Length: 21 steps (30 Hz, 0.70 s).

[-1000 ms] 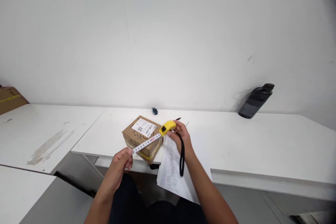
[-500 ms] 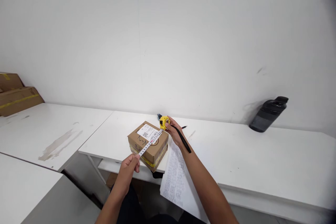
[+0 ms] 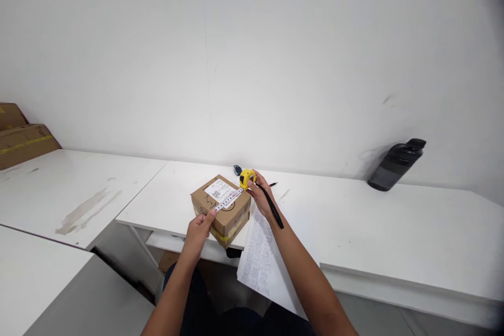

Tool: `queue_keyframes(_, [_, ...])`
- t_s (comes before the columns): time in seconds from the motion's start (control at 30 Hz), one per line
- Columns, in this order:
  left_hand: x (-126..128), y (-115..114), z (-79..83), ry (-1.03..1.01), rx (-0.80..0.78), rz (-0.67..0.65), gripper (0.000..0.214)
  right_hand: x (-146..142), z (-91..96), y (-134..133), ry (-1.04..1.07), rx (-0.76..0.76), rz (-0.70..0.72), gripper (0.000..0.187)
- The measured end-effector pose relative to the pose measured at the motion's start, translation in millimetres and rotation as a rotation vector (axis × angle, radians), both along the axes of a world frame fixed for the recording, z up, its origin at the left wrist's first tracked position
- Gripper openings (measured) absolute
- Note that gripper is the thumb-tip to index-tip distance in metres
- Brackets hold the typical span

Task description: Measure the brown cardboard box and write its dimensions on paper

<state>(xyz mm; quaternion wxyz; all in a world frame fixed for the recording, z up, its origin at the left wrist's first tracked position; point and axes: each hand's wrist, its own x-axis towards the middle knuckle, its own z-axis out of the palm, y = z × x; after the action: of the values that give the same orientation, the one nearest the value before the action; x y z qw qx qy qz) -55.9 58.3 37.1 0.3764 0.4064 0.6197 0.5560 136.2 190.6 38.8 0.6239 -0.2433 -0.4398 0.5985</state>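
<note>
A small cardboard box [image 3: 214, 212] with a white shipping label and yellow tape stands near the front edge of a white table [image 3: 354, 220]. Across its top lies the white blade of a tape measure, pulled out from a yellow case [image 3: 247, 178]. My left hand [image 3: 200, 228] pinches the blade's end at the box's near edge. My right hand [image 3: 262, 197] holds the yellow case at the far edge, with its black strap hanging over my wrist.
A printed sheet of paper [image 3: 262, 257] hangs over the table edge under my right arm. A pen [image 3: 273, 184] and a small dark object [image 3: 237, 169] lie behind the box. A dark bottle [image 3: 396, 164] leans against the wall. Cardboard boxes [image 3: 19, 136] sit far left.
The tape came down onto the box top. My left hand moved in to the box's near edge, shortening the pulled-out blade; my right hand shifted the case to the far edge.
</note>
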Motion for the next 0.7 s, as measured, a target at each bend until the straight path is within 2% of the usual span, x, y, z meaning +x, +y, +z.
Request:
queue_keyframes(0.17, [-35,22,18.6,0.205,-0.022,0.040,0.059,2,-3.6,-11,-0.099,0.054,-0.063,0.061])
queue_keyframes(0.3, [-52,40,32.6,0.282,-0.047,-0.049,0.050,2,-9.4,-19,-0.187,0.070,-0.124,0.063])
queue_keyframes(0.4, [-58,43,46.5,0.418,-0.012,-0.100,0.046,5,-11.0,-23,-0.249,0.119,-0.141,0.065])
queue_keyframes(0.5, [-57,30,70.1,0.439,0.079,-0.142,0.044,14,-7.1,-30,-0.349,0.134,-0.096,0.076])
queue_keyframes(0.6, [-46,0,92.6,0.407,0.159,-0.087,0.042,25,-1.3,-51,-0.396,0.136,-0.057,0.076])
queue_keyframes(0.67, [-29,-26,94.4,0.375,0.191,-0.066,0.044,30,-1.5,-77,-0.373,0.139,-0.033,0.067])
queue_keyframes(0.7, [-18,-38,88.9,0.340,0.200,-0.077,0.046,31,-4.1,-94,-0.353,0.125,-0.023,0.063])
